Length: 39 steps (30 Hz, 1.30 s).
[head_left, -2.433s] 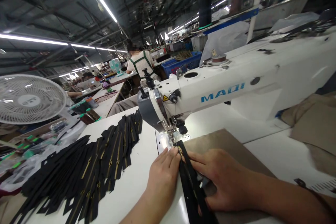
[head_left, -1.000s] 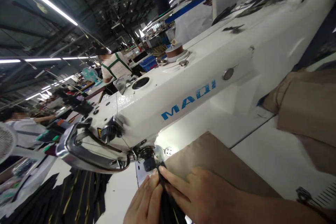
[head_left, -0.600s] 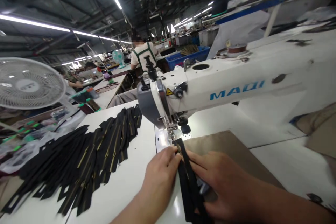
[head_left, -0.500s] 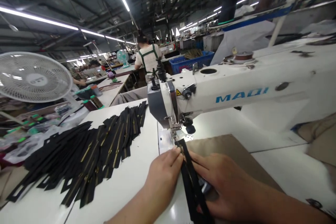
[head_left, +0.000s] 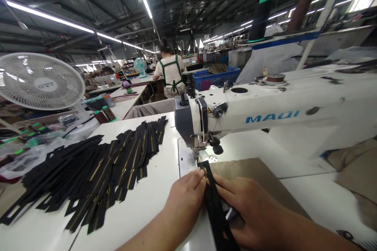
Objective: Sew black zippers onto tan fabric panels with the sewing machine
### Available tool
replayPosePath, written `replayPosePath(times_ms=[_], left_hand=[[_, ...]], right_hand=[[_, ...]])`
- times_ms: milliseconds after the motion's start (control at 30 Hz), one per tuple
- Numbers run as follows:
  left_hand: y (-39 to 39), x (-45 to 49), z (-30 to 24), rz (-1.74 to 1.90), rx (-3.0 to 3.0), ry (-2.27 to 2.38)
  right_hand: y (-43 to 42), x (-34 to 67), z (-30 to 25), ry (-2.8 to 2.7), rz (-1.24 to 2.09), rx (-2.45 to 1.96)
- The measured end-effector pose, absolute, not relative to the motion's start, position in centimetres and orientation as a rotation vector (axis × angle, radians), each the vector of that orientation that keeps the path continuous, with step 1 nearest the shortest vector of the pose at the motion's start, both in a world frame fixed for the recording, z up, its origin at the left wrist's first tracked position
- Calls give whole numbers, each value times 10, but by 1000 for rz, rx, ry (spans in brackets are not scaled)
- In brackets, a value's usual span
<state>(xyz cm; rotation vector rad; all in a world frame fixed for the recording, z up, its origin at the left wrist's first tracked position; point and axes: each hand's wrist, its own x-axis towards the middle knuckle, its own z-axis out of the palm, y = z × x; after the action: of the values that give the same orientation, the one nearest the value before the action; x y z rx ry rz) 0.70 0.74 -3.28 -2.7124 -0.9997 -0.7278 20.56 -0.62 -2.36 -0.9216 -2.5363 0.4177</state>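
Note:
A black zipper strip point(head_left: 214, 208) with gold teeth runs from under the needle of the white sewing machine point(head_left: 265, 113) toward me. My left hand point(head_left: 184, 200) lies flat on the table, its fingertips pressing the strip's left edge. On the right side, my right hand point(head_left: 247, 208) lies flat over the strip and the tan fabric point(head_left: 259, 172) beneath it, fingers stretched toward the presser foot point(head_left: 199, 151). Neither hand grips anything.
A spread pile of black zippers point(head_left: 88, 172) covers the white table point(head_left: 153, 200) at left. A white fan point(head_left: 38, 82) stands at far left. More tan fabric point(head_left: 353, 164) lies at right. A person in a green-strapped apron point(head_left: 171, 72) works at a far table, beside a blue crate point(head_left: 218, 76).
My head dipped close to the machine a second ago and has risen back. Both hands stay pressed either side of the zipper strip at the needle.

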Motion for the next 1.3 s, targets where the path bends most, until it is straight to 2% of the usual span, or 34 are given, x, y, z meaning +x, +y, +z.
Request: replayPosePath(times_ms=[667,1300], left_hand=[[32,8,-36,-791,-2676,-1045],[31,10,-24,-541,-2765,-1177]], right_hand=[[19,200,-27,-2559,372,-984],[24,203,-28,-2565,341,-936]])
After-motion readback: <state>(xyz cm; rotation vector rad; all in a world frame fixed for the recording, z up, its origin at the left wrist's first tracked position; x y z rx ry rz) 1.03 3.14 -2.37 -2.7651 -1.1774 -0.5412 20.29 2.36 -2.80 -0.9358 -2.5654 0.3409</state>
